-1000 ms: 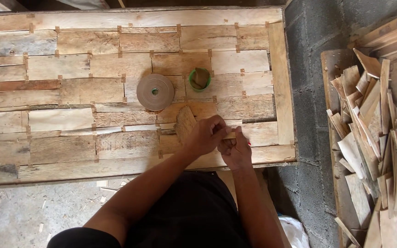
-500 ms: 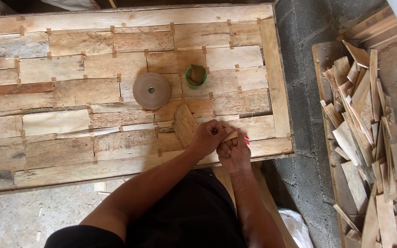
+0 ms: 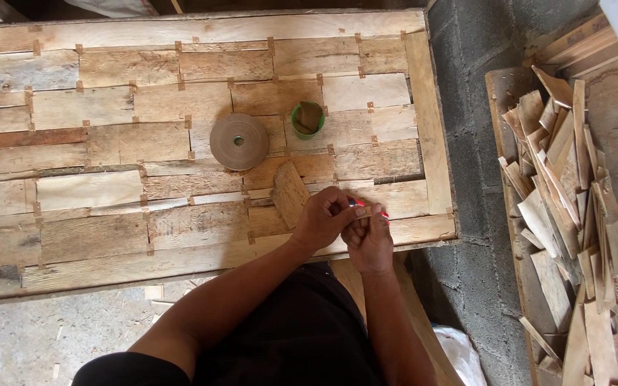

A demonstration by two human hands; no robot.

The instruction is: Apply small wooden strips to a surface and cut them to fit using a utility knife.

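Note:
Both hands meet over the near right part of a large panel of joined veneer pieces (image 3: 109,143). My left hand (image 3: 327,218) pinches something small, too hidden to name, beside a loose veneer scrap (image 3: 289,191). My right hand (image 3: 368,239) is closed around a small tool with a red handle (image 3: 355,203), whose tip shows between the two hands. A brown tape roll (image 3: 239,141) lies flat on the panel just beyond the hands. Next to it stands a small green cup (image 3: 308,119) with a brown piece in it.
A heap of thin wood offcuts (image 3: 566,214) lies on a board at the right. A grey block wall (image 3: 473,107) runs between it and the panel. Wood chips litter the concrete floor (image 3: 37,336) at the near left. A white bag (image 3: 459,354) lies by my leg.
The view has drifted slightly left and nearer. My hands have stayed together at the panel's near edge, with the fingers shifting a little around the red-handled tool.

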